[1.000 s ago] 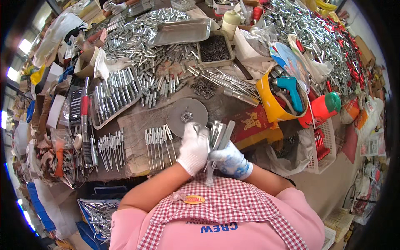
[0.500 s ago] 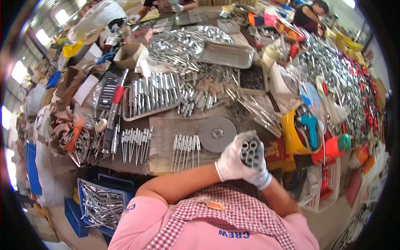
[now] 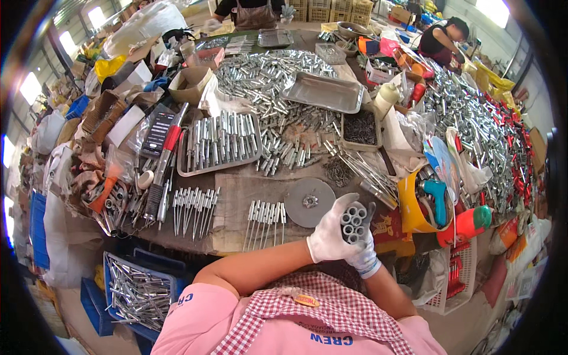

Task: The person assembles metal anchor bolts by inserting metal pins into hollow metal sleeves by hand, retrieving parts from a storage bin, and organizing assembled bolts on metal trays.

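Several metal tubes (image 3: 353, 222) are bundled together, their round open ends facing up. My left hand (image 3: 329, 235), in a white glove, wraps round the bundle from the left. On the other side my right hand (image 3: 365, 258), also gloved, closes on the same tubes from the right and below; its fingertips look grey with dirt. Just beyond the hands lies a flat grey disc (image 3: 310, 202) with a hub in its middle. To its left, slim metal rods with thicker sleeves (image 3: 264, 220) lie in a row near the table edge.
A metal tray (image 3: 220, 142) of rod assemblies stands at left, beside a phone (image 3: 158, 133). An empty-looking tray (image 3: 324, 92) rests on a heap of metal parts (image 3: 266, 74). At right are a yellow holder (image 3: 412, 204) and a red bottle (image 3: 465, 226). A blue crate (image 3: 171, 284) sits lower left.
The view has shifted slightly, showing more of the far end. Both hands still grip the tube bundle, which has tilted a little; the right hand's fingers now show more at its side.
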